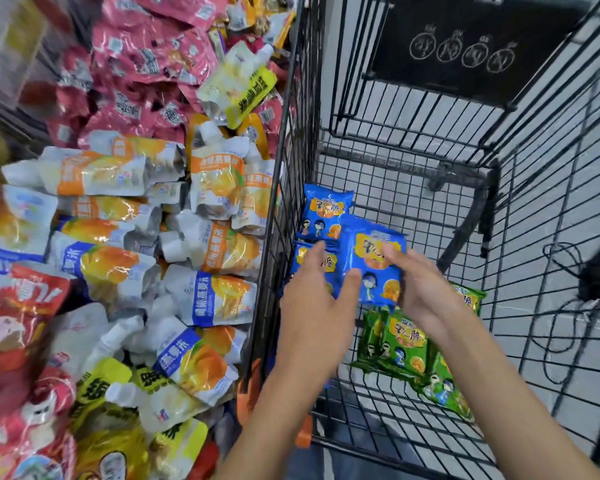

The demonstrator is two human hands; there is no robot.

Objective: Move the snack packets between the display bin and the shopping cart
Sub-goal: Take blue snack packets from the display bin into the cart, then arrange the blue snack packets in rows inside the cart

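Blue packet [374,271]: inside the shopping cart [430,109], near-left part of the basket, lifted and tilted above the packets on the wire floor. Right hand [426,296] grasping its right edge, fingers curled over the printed face; thumb hidden. Left hand [312,306] released, fingers straight, thumb touching the packet's left edge, fingertips over a second blue packet [300,258].

Step in hand, as judged: one blue packet gripped in the cart. Direction of transfer not readable from this moment: either just arriving or about to go back to the display bin [32,131].

Next move, if outward: lift clear of the cart's tall wire side, swing left, drop onto the heap. If inward: lower flat and let go.

Material: glossy film pillow bag, crimped ends, puffed, light, likely crinkly and slippery, so an edge pinch is adequate.

Around it: third blue packet [326,213] farther in, flat; green packets [400,341] of the same form nearer, overlapping. Cart of thin black wire grid. Bin heaped with soft spouted pouches [215,181], white with orange or blue bands; pink packets [136,57] behind.
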